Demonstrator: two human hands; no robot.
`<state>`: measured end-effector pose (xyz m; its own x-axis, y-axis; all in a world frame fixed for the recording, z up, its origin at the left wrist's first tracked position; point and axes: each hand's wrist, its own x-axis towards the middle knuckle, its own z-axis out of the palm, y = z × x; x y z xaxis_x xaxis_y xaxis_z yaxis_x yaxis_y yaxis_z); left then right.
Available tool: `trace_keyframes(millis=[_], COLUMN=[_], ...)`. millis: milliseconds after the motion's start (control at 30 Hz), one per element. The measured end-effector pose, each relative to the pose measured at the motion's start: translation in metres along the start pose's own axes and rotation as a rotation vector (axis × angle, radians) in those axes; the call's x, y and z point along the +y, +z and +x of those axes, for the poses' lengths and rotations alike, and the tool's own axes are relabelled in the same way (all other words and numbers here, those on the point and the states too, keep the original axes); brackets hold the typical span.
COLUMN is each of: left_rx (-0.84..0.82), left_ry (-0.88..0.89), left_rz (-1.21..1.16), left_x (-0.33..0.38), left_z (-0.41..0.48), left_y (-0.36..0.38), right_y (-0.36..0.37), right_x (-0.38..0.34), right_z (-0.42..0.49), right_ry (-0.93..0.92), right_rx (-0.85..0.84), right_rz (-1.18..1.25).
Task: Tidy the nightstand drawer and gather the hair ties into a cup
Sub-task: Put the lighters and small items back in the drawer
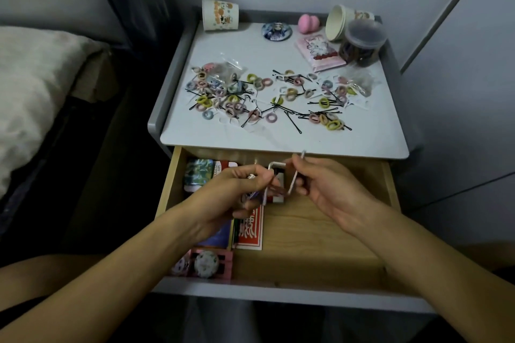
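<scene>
Left hand (pixel 237 189) grip pinches one bent metal key (pixel 274 166), and right hand (pixel 328 189) grip pinches a second key (pixel 295 175), both above the open drawer (pixel 320 231). Hair ties (pixel 231 92), dozens, lie scattered on the surface (pixel 278 142). One tipped cup (pixel 220 14) sits back left.

A single head-worn wide-angle camera looks forward and steeply down. It sits close above the open light wooden drawer (pixel 320 231) at near centre. The white-topped grey nightstand (pixel 278 139) lies farther, the pale bed (pixel 33 86) at far left.

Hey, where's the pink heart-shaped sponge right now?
In the head view, the pink sponge sits at the back of the nightstand top, right of centre, between the round badge and the tipped-over paper cups.
</scene>
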<state>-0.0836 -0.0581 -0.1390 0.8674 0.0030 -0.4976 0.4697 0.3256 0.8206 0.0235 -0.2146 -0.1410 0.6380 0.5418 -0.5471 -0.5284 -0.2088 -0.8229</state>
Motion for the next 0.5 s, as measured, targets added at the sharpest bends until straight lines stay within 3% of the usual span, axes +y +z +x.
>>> trace_keyframes(millis=[100, 267, 333, 433, 500], left_rx=[0.027, 0.25, 0.278, 0.293, 0.289], left_ry=[0.046, 0.209, 0.25, 0.301, 0.33], left_rz=[-0.026, 0.146, 0.19, 0.282, 0.342], left_x=[-0.005, -0.012, -0.012, -0.011, -0.012], left_z=[-0.002, 0.001, 0.002, 0.004, 0.007], left_y=[0.004, 0.007, 0.007, 0.005, 0.002], right_y=[0.004, 0.008, 0.005, 0.003, 0.006], right_x=[-0.001, 0.005, 0.006, 0.0, -0.005], right_z=[-0.002, -0.006, -0.007, -0.011, -0.014], right_ry=[-0.007, 0.035, 0.012, -0.157, -0.255], right_rx=[0.0, 0.002, -0.009, 0.011, -0.016], right_rz=[0.128, 0.226, 0.121, -0.231, -0.335])
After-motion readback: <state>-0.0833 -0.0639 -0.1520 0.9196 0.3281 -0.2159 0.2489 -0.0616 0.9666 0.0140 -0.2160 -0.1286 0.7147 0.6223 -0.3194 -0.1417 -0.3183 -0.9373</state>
